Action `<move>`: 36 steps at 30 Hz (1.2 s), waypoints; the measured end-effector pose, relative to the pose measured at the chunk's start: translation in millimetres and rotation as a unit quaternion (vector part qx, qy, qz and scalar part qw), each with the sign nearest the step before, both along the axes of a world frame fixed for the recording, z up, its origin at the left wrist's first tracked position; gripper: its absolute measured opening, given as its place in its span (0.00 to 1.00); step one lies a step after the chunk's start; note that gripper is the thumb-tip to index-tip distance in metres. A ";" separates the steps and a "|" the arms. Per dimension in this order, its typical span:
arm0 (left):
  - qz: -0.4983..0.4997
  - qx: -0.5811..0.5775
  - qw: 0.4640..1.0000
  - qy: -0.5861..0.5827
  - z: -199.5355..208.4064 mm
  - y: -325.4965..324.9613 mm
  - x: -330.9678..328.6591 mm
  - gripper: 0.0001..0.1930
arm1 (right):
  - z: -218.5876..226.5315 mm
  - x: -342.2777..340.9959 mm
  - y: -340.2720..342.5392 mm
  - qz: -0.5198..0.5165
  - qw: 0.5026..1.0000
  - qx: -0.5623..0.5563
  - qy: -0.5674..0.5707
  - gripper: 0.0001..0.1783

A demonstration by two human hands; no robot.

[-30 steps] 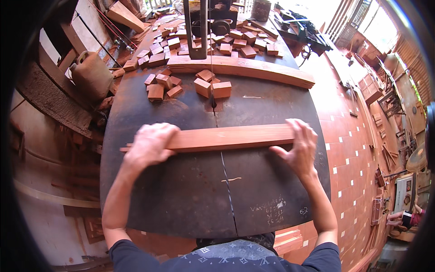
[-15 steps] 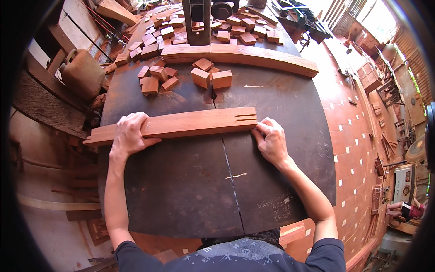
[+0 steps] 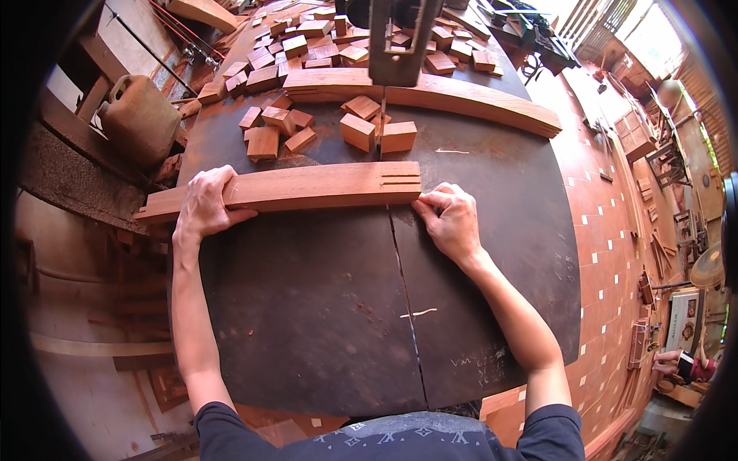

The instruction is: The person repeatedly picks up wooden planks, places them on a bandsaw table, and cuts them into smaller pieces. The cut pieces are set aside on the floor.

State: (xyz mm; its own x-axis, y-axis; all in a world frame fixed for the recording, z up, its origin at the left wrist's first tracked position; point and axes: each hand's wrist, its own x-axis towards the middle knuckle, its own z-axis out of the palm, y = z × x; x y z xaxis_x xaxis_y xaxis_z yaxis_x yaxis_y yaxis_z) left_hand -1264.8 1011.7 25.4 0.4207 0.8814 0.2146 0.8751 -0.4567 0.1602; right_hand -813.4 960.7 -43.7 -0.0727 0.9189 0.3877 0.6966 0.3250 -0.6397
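Observation:
A long reddish-brown wooden beam [image 3: 307, 186] lies crosswise on a dark metal saw table [image 3: 323, 292]. Narrow slots are cut into its right end, and a stepped cut shows at the left one. My left hand [image 3: 203, 201] grips the beam near its left end, fingers over the top and thumb along the near side. At the near right corner, my right hand [image 3: 452, 219] has its fingertips closed against the wood. The beam's right part crosses the slit [image 3: 406, 296] in the table. Small wooden blocks [image 3: 398, 137] sit just beyond it.
A saw's upright guide post [image 3: 396, 46] stands at the far middle, before a second long wooden piece [image 3: 477, 106]. Many offcut blocks [image 3: 315, 50] are heaped behind. A plastic jerrycan [image 3: 138, 115] is at left; a person [image 3: 692, 365] sits far right beyond the tiled floor [image 3: 603, 253].
Both hands have moved the beam away from me, closer to the small blocks, and slightly left across the slit. The whole view has shifted a little.

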 end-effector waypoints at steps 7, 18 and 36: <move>0.003 0.000 1.000 -0.001 1.0 8.1 2.3 0.32 | 1.4 0.1 7.6 0.005 1.000 -0.008 0.009 0.06; 0.004 0.006 1.000 -0.008 0.9 12.1 2.9 0.32 | 0.7 -2.1 13.4 -0.006 1.000 0.003 0.011 0.07; 0.019 -0.021 0.999 -0.019 -3.9 18.3 -2.9 0.32 | 1.9 -3.2 13.8 -0.009 1.000 0.001 0.008 0.07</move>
State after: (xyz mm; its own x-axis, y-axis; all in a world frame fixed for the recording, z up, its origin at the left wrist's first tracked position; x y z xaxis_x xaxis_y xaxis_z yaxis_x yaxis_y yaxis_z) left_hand -1267.7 1029.9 21.5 0.3783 0.9054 0.1928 0.8847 -0.4149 0.2126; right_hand -816.7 974.5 -41.8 -0.0500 0.9190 0.3910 0.6919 0.3142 -0.6500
